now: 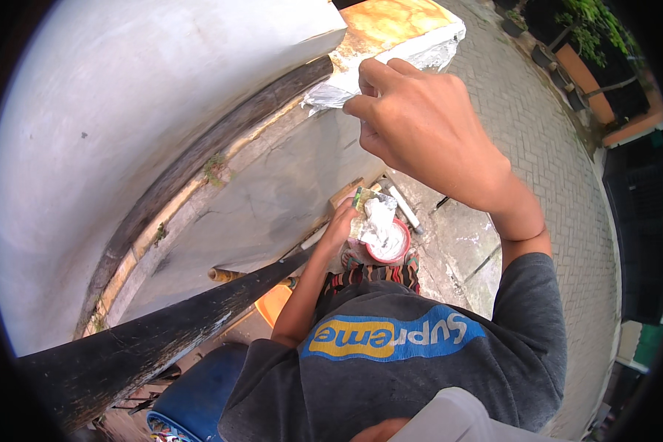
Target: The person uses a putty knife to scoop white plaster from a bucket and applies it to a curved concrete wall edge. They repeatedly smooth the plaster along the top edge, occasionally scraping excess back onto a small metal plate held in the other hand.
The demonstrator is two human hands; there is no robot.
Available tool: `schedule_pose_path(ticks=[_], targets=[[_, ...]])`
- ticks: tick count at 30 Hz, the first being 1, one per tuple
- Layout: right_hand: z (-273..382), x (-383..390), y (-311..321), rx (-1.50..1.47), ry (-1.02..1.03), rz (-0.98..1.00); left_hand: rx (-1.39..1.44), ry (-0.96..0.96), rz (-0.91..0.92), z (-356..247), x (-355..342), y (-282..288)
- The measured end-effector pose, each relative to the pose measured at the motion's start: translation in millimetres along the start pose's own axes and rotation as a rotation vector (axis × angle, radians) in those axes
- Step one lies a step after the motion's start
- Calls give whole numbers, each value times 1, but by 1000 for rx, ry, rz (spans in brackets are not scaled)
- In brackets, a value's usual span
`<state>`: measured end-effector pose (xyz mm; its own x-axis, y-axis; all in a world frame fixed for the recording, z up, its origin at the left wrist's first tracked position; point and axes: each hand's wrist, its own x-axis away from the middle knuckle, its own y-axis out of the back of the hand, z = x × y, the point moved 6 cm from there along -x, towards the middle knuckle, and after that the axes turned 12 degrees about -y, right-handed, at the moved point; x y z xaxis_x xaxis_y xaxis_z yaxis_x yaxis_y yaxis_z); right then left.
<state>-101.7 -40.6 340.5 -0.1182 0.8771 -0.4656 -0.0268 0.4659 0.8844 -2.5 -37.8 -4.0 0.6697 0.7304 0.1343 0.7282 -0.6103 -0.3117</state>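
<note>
left hand (pixel 339 225) is gripping the board (pixel 368 197) by its left edge, near the red bucket (pixel 408 241); looking light, stiff, best held there, white paste (pixel 381 219) seeming soft, slippery. right hand (pixel 435 125) is curling at the far ledge (pixel 390 29); can't tell if it's holding anything.

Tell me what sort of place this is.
Somewhere outdoors, probably a residential yard or lane: block paving stretches along the right, and potted plants stand near its far edge.

Right hand (pixel 438 121) at the ledge's (pixel 390 26) edge, anything under those curled fingers hidden! The smeared board (pixel 361 225) masks some red bucket (pixel 407 248); blue barrel (pixel 195 398) cut off below.
</note>
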Motion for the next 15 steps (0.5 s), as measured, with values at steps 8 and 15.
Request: schedule_pose_path(ticks=[8,15], targets=[[-4,36,-18,-127,-129,-175,-18,52,-29,0,4,2],[-9,54,-40,-227,-164,-256,-22,90,32,-4,3,-4]])
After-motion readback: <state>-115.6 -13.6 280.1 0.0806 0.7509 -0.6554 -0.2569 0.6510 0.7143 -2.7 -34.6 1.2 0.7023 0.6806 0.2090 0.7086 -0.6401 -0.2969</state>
